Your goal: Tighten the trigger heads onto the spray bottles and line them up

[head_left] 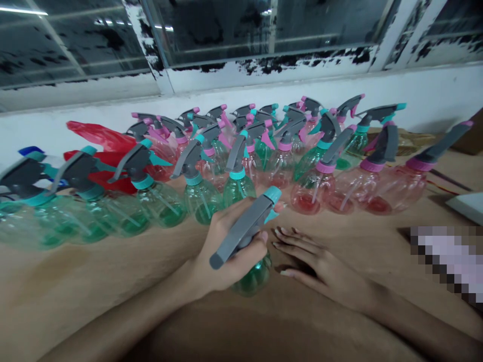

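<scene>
My left hand [230, 241] is wrapped round the neck of a green spray bottle [252, 279], just under its grey trigger head with a teal nozzle. The bottle stands on the brown table [158, 317] in front of me, its upper body mostly covered by my fingers. My right hand [313, 256] rests palm down on the table to the right of that bottle, fingers stretched out and holding nothing. Beyond my hands stand a teal-collared green spray bottle [238, 188] and a pink spray bottle [313, 193] with a pink collar.
Several more green and pink spray bottles crowd the table towards the wall [113, 103]. Red plastic [103, 138] lies among those at the left. A pixelated flat object [449, 259] and a white item [468, 206] are at the right edge. Windows line the back.
</scene>
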Demonstrator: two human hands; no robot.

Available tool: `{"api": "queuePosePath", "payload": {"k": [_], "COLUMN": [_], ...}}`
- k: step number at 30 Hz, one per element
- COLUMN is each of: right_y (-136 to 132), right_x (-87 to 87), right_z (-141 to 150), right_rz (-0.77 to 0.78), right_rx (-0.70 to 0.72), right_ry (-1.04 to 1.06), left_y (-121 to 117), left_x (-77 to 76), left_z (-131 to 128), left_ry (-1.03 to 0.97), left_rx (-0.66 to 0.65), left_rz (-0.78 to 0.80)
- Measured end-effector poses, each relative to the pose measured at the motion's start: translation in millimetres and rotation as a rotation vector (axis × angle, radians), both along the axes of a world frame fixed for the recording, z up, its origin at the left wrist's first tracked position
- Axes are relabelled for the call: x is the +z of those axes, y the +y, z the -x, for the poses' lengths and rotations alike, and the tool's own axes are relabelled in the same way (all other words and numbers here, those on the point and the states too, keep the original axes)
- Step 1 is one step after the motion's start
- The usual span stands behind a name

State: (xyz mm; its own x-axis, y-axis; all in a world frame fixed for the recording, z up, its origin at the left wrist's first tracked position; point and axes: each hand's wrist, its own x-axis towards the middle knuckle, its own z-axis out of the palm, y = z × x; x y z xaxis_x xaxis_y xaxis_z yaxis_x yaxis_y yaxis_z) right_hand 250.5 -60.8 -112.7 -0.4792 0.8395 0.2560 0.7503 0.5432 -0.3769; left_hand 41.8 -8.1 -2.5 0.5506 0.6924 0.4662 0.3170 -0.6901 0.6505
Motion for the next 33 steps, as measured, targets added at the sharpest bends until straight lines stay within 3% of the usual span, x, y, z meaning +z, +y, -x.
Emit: {"api": "queuePosePath", "payload": {"k": [33], "right_y": [-0.8], "right_x": [-0.6], "right_z": [-0.4], "right_rz": [0.000], "right_rx": [-0.016], "right_ry": [-0.097], "left_y": [1.1], "left_x": [-2.4], "left_z": [0.0], "left_ry": [-0.017], "left_rx": [-0.004], "left_rz": [0.002]}}
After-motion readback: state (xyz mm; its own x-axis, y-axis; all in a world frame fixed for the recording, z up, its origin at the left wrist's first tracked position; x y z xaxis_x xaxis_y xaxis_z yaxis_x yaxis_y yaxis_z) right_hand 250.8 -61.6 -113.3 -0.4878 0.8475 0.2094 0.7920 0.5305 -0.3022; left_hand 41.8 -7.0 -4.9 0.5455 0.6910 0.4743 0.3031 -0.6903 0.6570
